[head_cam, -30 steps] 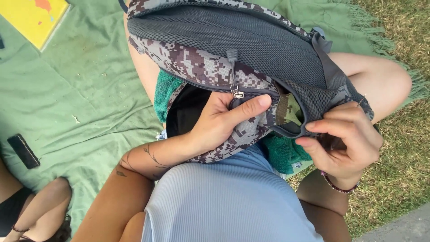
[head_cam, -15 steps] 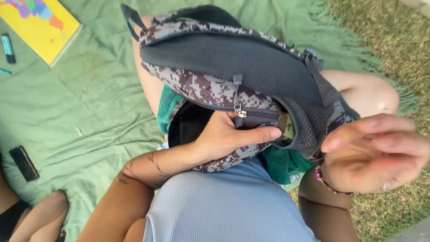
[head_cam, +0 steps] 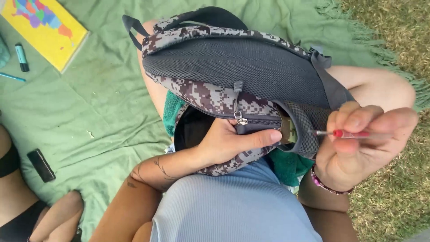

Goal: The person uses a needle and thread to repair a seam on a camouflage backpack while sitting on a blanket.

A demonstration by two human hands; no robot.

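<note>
Left hand (head_cam: 226, 143) grips the soft, floppy camouflage backpack (head_cam: 233, 71) at its pocket edge, fingers curled; right hand (head_cam: 358, 143) pinches a slim red pen (head_cam: 351, 133) (light, probably slippery).

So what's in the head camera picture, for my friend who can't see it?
A person sitting on a green blanket holds a grey camouflage backpack on their lap, the left hand gripping it by the zip while the right hand holds a red-tipped pen. A yellow map book, markers and a dark phone lie on the blanket.
</note>
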